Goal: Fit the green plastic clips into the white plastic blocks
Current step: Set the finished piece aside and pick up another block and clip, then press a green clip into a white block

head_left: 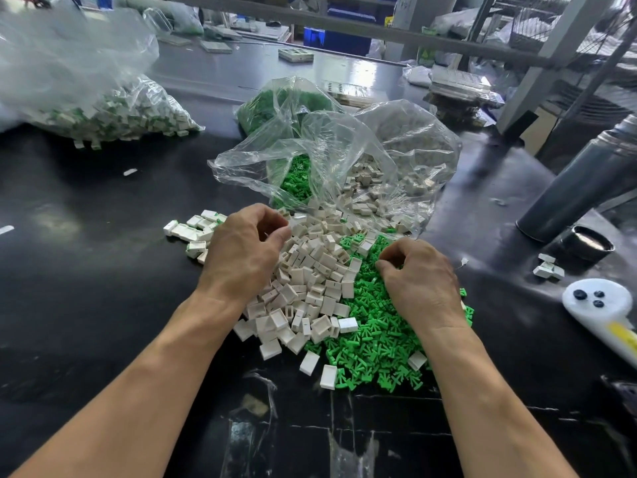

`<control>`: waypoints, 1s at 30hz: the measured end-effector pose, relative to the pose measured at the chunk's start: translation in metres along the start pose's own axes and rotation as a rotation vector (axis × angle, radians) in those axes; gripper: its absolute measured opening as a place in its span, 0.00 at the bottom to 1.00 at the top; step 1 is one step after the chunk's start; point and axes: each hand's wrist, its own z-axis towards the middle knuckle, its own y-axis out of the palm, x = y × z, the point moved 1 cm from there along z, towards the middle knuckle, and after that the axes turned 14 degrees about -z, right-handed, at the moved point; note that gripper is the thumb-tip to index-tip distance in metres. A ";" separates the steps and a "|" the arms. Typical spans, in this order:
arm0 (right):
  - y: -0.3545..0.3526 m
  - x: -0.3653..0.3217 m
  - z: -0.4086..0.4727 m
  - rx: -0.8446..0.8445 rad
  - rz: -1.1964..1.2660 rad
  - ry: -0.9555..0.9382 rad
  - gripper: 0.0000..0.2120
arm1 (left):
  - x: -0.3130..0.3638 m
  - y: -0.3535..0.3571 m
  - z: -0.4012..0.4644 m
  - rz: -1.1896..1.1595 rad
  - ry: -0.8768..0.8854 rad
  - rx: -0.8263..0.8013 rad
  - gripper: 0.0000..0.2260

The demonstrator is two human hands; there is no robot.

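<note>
Dark workbench [86, 270] is carrying a mixed heap spilling from clear bags [344, 150]: white plastic blocks [310, 281] lying left of green plastic clips [372, 332]. Picking appears to be in hand; next, one clip needs aligning with a block's slot. Left hand [241, 257] is hovering over the blocks, fingers curled, contents unclear, while right hand [420, 281] is resting on the clips, fingertips drawn narrow, grasp undetermined

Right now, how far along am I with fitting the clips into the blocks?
Done: a small cluster of assembled blocks lies beside your left hand, and a bag of finished pieces sits far left. In hand: your left hand reaches into the white blocks, your right hand into the green clips. Left: both large loose piles, plus more in the open bags.
</note>
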 end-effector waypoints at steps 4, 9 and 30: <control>0.000 -0.002 -0.001 -0.003 -0.009 -0.036 0.07 | 0.009 0.006 -0.008 -0.148 0.015 -0.026 0.06; 0.001 -0.003 0.000 0.011 -0.018 -0.069 0.03 | 0.018 0.012 -0.015 -0.358 -0.015 -0.091 0.07; 0.000 -0.018 -0.017 -0.014 0.764 -0.299 0.10 | 0.022 0.024 -0.023 -0.447 0.045 -0.251 0.08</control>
